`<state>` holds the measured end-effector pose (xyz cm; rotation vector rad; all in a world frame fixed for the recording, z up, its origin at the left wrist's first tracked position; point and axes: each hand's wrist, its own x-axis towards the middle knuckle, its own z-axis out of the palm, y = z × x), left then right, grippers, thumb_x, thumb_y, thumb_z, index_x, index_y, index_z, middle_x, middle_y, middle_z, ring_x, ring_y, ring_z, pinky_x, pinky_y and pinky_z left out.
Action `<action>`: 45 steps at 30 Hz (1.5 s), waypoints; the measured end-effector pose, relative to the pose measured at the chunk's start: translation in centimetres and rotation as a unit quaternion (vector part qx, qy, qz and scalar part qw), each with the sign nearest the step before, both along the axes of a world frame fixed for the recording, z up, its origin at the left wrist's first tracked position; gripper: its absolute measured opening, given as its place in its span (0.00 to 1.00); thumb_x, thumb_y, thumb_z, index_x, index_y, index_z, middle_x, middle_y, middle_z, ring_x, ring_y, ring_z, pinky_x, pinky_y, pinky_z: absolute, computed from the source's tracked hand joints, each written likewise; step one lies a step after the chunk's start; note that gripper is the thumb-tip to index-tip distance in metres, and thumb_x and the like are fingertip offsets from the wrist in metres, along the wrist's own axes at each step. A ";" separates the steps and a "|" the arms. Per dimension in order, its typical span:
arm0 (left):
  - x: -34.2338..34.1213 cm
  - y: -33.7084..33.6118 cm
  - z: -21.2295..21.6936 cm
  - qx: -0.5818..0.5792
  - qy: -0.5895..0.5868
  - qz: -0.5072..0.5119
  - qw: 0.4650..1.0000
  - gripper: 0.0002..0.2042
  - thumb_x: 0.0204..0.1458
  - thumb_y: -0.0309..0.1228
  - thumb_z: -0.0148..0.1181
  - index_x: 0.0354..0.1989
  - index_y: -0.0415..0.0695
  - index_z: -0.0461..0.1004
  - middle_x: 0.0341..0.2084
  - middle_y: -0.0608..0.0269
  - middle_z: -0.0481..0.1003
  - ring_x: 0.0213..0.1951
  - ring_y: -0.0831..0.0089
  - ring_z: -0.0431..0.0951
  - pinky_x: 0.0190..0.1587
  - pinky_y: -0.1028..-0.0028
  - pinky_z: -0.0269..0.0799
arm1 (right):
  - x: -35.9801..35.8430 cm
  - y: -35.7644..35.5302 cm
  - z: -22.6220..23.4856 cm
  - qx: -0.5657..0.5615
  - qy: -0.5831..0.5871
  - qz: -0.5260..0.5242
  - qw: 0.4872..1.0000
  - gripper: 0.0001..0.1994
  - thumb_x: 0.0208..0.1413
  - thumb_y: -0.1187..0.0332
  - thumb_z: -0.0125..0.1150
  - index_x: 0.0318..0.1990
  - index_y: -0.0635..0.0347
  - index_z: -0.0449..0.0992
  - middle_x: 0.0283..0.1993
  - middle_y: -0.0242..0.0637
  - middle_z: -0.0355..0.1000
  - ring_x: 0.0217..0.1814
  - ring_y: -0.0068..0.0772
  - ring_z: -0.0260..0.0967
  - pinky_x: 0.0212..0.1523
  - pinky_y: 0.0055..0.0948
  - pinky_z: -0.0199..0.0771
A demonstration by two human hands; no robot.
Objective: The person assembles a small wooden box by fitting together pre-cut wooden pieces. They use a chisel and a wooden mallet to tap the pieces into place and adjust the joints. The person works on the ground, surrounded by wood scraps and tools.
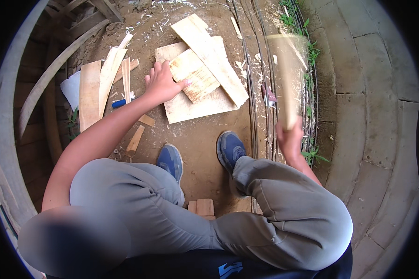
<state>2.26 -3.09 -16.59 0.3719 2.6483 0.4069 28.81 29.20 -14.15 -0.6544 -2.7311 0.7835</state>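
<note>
My left hand (163, 83) is closed on the left edge of a short, rough-faced wooden block (194, 76), its thumb lying over the near side. The block rests on a wide pale board (200, 108) on the ground, and a longer plank (219, 65) lies slantwise against its far right side. Off to the right, my right hand (291, 139) grips the lower end of a pale wooden-handled tool (289, 88). The tool points away from me; its crosswise far end is smeared by motion, so its kind cannot be made out.
Several wood strips (89, 93) and a blue cylindrical object (122, 102) lie left of the boards. Small offcuts (135, 140) and shavings litter the dirt. Thin dark rods (253, 93) run along the right, beside a block wall (372, 93). My blue shoes (171, 160) stand nearer me.
</note>
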 end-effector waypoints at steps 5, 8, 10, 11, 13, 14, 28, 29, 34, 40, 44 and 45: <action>0.1 -1.0 -0.1 0.000 -0.003 0.005 1.000 0.47 0.49 0.58 0.67 0.68 0.36 0.56 0.63 0.45 0.60 0.67 0.51 0.59 0.66 0.52 0.52 | -0.6 -0.4 0.2 0.003 -0.135 0.006 0.991 0.12 0.56 0.73 0.66 0.42 0.64 0.68 0.30 0.58 0.77 0.29 0.53 0.80 0.27 0.47 0.78; -0.2 -0.6 -0.1 0.001 0.001 -0.004 1.000 0.46 0.50 0.58 0.67 0.67 0.35 0.57 0.62 0.46 0.60 0.66 0.51 0.59 0.67 0.52 0.53 | -0.3 -2.5 1.5 -0.013 0.154 -0.053 0.987 0.13 0.59 0.72 0.63 0.48 0.61 0.68 0.30 0.56 0.77 0.29 0.52 0.81 0.30 0.45 0.80; -0.2 -0.6 -0.1 -0.004 0.015 -0.003 1.000 0.46 0.49 0.59 0.67 0.67 0.35 0.58 0.62 0.46 0.61 0.66 0.51 0.59 0.67 0.53 0.53 | 1.8 -1.9 -0.3 0.042 -0.068 -0.006 0.997 0.13 0.58 0.72 0.63 0.46 0.61 0.65 0.32 0.59 0.76 0.33 0.62 0.78 0.33 0.51 0.79; -0.2 -0.5 0.1 -0.001 0.014 -0.004 1.000 0.46 0.49 0.59 0.67 0.67 0.35 0.58 0.62 0.46 0.61 0.66 0.51 0.60 0.67 0.53 0.53 | 1.3 -0.9 -0.7 0.092 -0.269 0.099 0.954 0.16 0.55 0.71 0.64 0.47 0.60 0.65 0.35 0.61 0.76 0.37 0.69 0.75 0.36 0.57 0.76; -0.2 -0.4 0.4 0.006 0.011 -0.006 1.000 0.46 0.50 0.59 0.66 0.67 0.36 0.58 0.62 0.46 0.61 0.66 0.52 0.60 0.66 0.54 0.53 | 2.2 -0.7 -1.0 0.080 -0.207 0.060 0.973 0.19 0.54 0.71 0.65 0.52 0.58 0.66 0.35 0.59 0.77 0.36 0.69 0.75 0.36 0.57 0.75; -0.8 -0.5 0.3 0.003 0.020 -0.002 1.000 0.46 0.50 0.59 0.66 0.67 0.36 0.58 0.62 0.46 0.61 0.66 0.52 0.60 0.66 0.54 0.53 | 1.1 -1.1 0.3 0.094 -0.181 0.054 0.977 0.20 0.54 0.71 0.65 0.53 0.58 0.66 0.34 0.58 0.77 0.35 0.67 0.76 0.35 0.56 0.75; -0.2 -0.4 0.8 -0.020 -0.019 -0.017 0.999 0.47 0.50 0.59 0.66 0.68 0.35 0.57 0.64 0.46 0.60 0.67 0.53 0.59 0.67 0.55 0.54 | 0.7 -3.3 0.0 -0.067 0.053 -0.072 0.994 0.17 0.58 0.69 0.64 0.49 0.60 0.64 0.33 0.55 0.77 0.34 0.59 0.79 0.32 0.46 0.78; -0.3 -0.3 0.7 -0.021 -0.015 -0.016 1.000 0.47 0.50 0.59 0.66 0.68 0.35 0.57 0.64 0.45 0.60 0.67 0.53 0.59 0.67 0.55 0.53 | 0.7 -2.8 -0.4 0.014 -0.112 0.016 0.993 0.17 0.58 0.70 0.63 0.50 0.59 0.63 0.33 0.55 0.77 0.33 0.60 0.79 0.32 0.47 0.78; 0.2 -0.6 -0.3 -0.010 -0.031 0.019 0.999 0.50 0.49 0.60 0.66 0.71 0.38 0.53 0.64 0.45 0.58 0.68 0.50 0.58 0.68 0.52 0.52 | -1.7 -1.9 1.8 0.095 -0.199 0.088 0.971 0.15 0.55 0.73 0.62 0.48 0.58 0.67 0.35 0.55 0.77 0.36 0.63 0.77 0.35 0.52 0.77; 0.4 -0.8 -1.9 0.097 -0.003 0.042 0.994 0.50 0.46 0.57 0.71 0.70 0.39 0.52 0.64 0.46 0.57 0.68 0.50 0.58 0.69 0.51 0.52 | -7.6 -1.3 7.1 0.015 -0.051 0.137 0.989 0.17 0.58 0.75 0.64 0.53 0.68 0.67 0.40 0.61 0.78 0.39 0.53 0.82 0.37 0.45 0.82; 0.9 -1.2 -1.9 0.139 0.001 0.080 0.987 0.51 0.45 0.56 0.72 0.70 0.41 0.51 0.63 0.47 0.56 0.68 0.50 0.57 0.69 0.51 0.52 | -11.6 -1.8 7.7 -0.016 -0.158 0.179 0.971 0.18 0.64 0.65 0.61 0.56 0.62 0.66 0.39 0.58 0.78 0.41 0.58 0.80 0.39 0.50 0.78; 0.9 -1.2 -1.9 0.140 -0.005 0.085 0.987 0.51 0.45 0.56 0.73 0.70 0.41 0.51 0.63 0.47 0.56 0.68 0.50 0.57 0.69 0.50 0.52 | -12.1 -1.8 7.7 0.010 -0.191 0.197 0.961 0.20 0.66 0.54 0.58 0.54 0.60 0.66 0.37 0.57 0.78 0.41 0.61 0.78 0.40 0.52 0.75</action>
